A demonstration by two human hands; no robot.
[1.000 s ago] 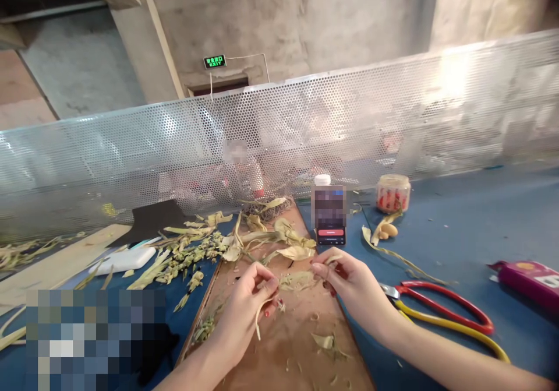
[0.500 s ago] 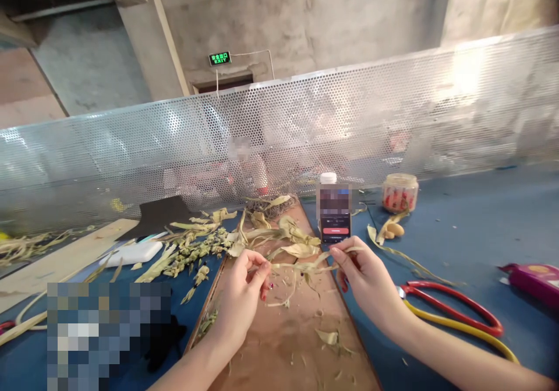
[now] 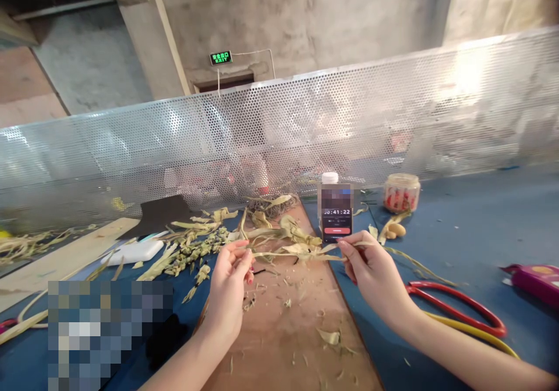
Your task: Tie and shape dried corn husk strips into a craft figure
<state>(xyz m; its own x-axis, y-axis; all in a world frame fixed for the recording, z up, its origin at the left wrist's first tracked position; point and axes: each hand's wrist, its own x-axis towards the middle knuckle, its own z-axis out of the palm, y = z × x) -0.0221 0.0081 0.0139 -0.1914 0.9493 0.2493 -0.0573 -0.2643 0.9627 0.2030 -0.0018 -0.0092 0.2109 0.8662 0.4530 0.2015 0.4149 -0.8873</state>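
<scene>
My left hand (image 3: 229, 280) pinches one end of a dried plant strip (image 3: 279, 255), thumb pressed to the fingers. The other end sits between the thumb and fingers of my right hand (image 3: 371, 266). Pale and thin, the strip is stretched nearly level between both hands, above a brown wooden board (image 3: 283, 333). Behind it, a heap of dried leaves (image 3: 292, 231) lies across the board, so the strip's outline partly blends in. Dry scraps (image 3: 329, 337) are scattered on the board nearer to me.
A phone (image 3: 336, 222) leans upright before a white-capped bottle (image 3: 329, 178). At right are red-and-yellow-handled pliers or shears (image 3: 458, 306), a jar (image 3: 402, 193) and a purple packet (image 3: 533, 283). Dried sprigs (image 3: 196, 251) and a white case (image 3: 133, 253) lie left. A perforated metal screen (image 3: 288, 129) stands behind.
My hands have moved apart, the left one to the left and the right one slightly right. The strip between them is now straighter and slightly higher in view.
</scene>
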